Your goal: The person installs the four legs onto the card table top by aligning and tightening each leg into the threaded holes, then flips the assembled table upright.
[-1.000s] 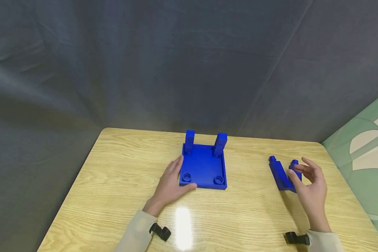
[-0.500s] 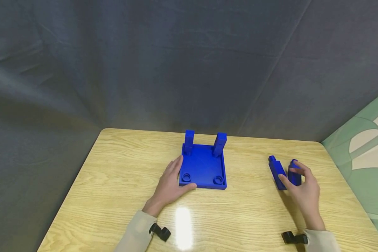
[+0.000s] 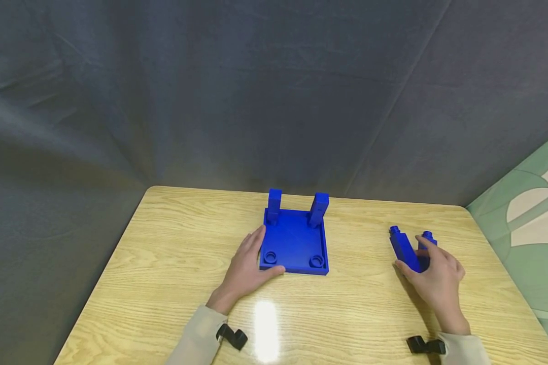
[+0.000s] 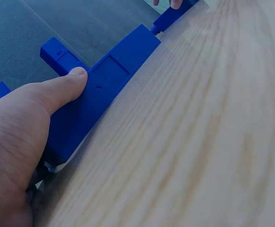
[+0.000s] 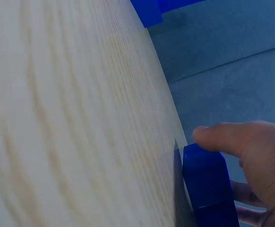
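Note:
A square blue tray-like base (image 3: 294, 238) lies on the table, with a blue post (image 3: 274, 205) and another blue post (image 3: 318, 209) upright at its back corners. Two round sockets show at its front corners. My left hand (image 3: 245, 271) holds the front left corner, fingers along the side and thumb (image 4: 76, 78) against the front wall. At the right, my right hand (image 3: 436, 276) curls around a loose blue post (image 3: 403, 248), thumb on its left, fingers on its right. Another loose post (image 3: 427, 237) lies beside it, partly hidden by the fingers.
The wooden table (image 3: 178, 243) has a dark curtain (image 3: 274, 96) behind it and at the left. A green and white patterned surface (image 3: 529, 238) borders the right side. Black straps with small mounts sit on both wrists.
My right hand has moved left and lower, from above the right loose post to around the left one. The left hand and base have stayed in place.

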A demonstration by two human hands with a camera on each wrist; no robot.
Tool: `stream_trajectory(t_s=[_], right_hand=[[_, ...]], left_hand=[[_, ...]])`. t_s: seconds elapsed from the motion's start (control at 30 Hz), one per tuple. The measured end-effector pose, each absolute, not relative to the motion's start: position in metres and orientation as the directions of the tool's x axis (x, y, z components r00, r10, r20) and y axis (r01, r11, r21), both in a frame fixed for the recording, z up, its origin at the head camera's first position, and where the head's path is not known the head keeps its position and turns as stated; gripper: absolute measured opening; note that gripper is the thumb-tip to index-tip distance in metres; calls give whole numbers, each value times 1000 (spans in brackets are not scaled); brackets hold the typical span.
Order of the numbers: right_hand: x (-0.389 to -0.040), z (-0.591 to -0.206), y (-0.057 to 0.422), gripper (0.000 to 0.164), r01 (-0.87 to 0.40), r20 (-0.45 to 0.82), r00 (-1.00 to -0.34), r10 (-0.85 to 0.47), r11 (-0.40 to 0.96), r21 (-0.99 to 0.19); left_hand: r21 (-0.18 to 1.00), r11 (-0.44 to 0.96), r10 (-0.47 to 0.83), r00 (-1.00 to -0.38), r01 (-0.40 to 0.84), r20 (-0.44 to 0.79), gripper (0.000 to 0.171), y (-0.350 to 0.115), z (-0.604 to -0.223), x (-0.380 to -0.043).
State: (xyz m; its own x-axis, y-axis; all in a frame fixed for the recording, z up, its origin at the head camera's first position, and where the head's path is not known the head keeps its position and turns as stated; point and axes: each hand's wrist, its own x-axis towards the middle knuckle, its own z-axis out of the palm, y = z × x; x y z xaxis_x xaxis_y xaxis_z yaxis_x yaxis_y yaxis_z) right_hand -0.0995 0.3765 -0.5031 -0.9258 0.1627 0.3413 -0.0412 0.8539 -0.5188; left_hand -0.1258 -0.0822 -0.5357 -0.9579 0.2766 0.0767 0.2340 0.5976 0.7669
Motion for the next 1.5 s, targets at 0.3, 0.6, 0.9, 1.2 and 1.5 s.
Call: stream_trajectory(t_s=[0.3, 0.6, 0.9, 1.2, 1.5], right_hand=[[-99, -504, 375, 86, -45, 337, -933, 122, 893, -449], [-98, -505, 371, 74, -53, 385, -905, 182, 849, -526], [-99, -501, 366, 73, -94, 458, -849, 264, 777, -623], [-97, -496, 357, 75, -186, 560, -759, 330, 715, -674], [-96, -479, 340, 68, -317, 558, -749, 357, 547, -775]], left_hand=[[779, 578, 278, -956, 244, 93, 117, -82, -533, -125], [776, 581, 276, -956, 247, 98, 117, -82, -535, -125], [768, 587, 276, -955, 256, 108, 118, -82, -536, -125], [767, 591, 276, -956, 250, 99, 118, -81, -537, -124], [781, 567, 281, -953, 261, 114, 117, -83, -536, -124]])
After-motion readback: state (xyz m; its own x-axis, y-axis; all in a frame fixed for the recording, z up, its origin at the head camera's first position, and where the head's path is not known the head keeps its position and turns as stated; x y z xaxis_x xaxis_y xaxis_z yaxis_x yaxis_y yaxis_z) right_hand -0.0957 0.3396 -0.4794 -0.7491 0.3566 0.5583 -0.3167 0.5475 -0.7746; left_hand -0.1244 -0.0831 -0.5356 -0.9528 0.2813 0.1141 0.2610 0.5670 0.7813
